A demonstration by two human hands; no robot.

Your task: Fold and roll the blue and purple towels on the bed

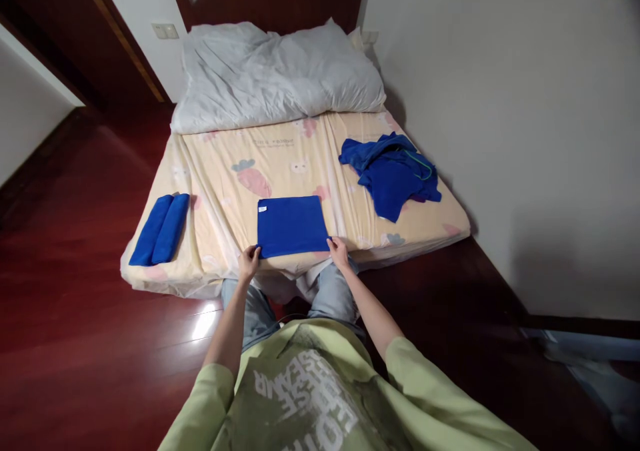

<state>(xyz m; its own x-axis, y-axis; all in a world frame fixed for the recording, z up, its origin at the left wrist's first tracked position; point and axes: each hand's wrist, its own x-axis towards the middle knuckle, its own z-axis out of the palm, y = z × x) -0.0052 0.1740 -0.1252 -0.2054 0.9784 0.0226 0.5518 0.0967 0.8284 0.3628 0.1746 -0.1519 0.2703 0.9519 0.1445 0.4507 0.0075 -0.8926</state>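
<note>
A folded blue towel (291, 225) lies flat near the front edge of the mattress (280, 164). My left hand (249, 262) pinches its near left corner, fingers closed on the cloth. My right hand (339, 251) pinches the near right corner the same way. Two rolled blue towels (161, 229) lie side by side at the mattress's left edge. A loose heap of blue towels (393, 173) sits at the right side of the mattress.
A white crumpled duvet (275, 74) covers the head of the mattress. A white wall (525, 137) runs along the right. Dark red wooden floor (75, 304) surrounds the mattress on the left and front.
</note>
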